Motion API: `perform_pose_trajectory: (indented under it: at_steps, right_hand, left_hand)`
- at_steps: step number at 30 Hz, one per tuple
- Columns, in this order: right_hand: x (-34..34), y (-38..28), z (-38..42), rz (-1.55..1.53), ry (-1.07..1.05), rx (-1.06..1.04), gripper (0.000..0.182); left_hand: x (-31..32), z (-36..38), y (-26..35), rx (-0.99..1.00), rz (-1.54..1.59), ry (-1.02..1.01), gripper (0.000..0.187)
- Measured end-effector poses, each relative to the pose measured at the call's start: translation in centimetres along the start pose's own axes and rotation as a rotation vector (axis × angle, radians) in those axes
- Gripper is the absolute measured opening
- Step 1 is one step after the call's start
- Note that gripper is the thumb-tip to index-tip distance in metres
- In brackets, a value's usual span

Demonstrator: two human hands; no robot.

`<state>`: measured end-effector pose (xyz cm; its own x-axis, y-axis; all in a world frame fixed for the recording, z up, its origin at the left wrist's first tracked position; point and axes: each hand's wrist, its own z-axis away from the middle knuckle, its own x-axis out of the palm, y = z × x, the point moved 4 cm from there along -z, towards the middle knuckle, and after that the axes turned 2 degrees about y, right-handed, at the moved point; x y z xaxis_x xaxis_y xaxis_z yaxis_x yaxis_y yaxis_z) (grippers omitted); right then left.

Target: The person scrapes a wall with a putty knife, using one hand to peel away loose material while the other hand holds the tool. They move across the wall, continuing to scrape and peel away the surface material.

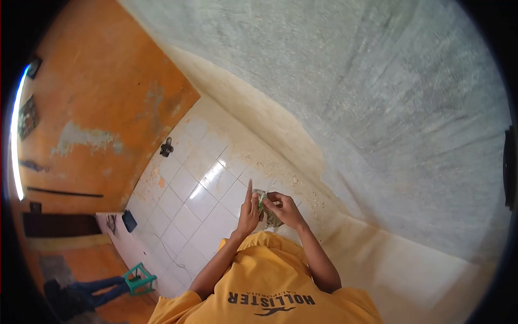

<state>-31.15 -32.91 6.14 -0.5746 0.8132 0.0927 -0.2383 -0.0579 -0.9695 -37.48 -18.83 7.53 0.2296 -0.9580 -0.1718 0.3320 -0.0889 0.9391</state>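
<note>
A small green and whitish item, too small to make out clearly, is between my two hands in front of my yellow shirt. My left hand holds it from the left side, with the index finger pointing up. The fingers of my right hand are bent round its other side in a pinch. A crumpled greyish-green cloth or bag shows beneath and between the hands; its lower part is partly hidden by my right hand.
White floor tiles carry scattered crumbs along the wall. A dark object lies near the orange wall. At the lower left are a green stool and a person's legs. A grey wall rises at the right.
</note>
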Motion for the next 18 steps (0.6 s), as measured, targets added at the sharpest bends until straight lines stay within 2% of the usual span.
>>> perform_pose_trajectory:
  at_steps: [2, 8, 11, 12, 14, 17, 18]
  right_hand:
    - [0.4, 0.2, 0.1, -0.016, 0.076, 0.019, 0.034]
    - [1.5, 1.9, -1.4, -0.283, 0.43, -0.013, 0.031]
    - [1.7, 1.8, -3.3, -0.319, 0.653, -0.046, 0.033]
    - [1.9, 2.9, -4.5, -0.374, 0.74, -0.158, 0.034]
    - [3.0, 1.7, -5.7, -0.458, 0.908, -0.138, 0.034]
    - [6.4, 0.7, -7.1, -0.854, 1.092, -0.029, 0.033]
    - [7.7, -0.8, -7.6, -0.801, 1.099, -0.062, 0.034]
  left_hand:
    - [-0.4, -0.4, -0.2, 0.012, -0.034, -0.022, 0.062]
    - [-1.9, -3.8, -0.7, 0.091, -0.067, -0.353, 0.064]
    - [-5.8, -6.7, -2.4, 0.053, -0.049, -0.48, 0.066]
    - [-7.5, -8.1, -2.8, 0.053, -0.034, -0.519, 0.067]
    - [-11.6, -10.4, -2.0, 0.068, -0.084, -0.53, 0.067]
    - [-17.2, -14.9, -2.6, 0.068, -0.039, -0.512, 0.068]
    - [-18.7, -16.4, -3.0, 0.052, -0.051, -0.507, 0.068]
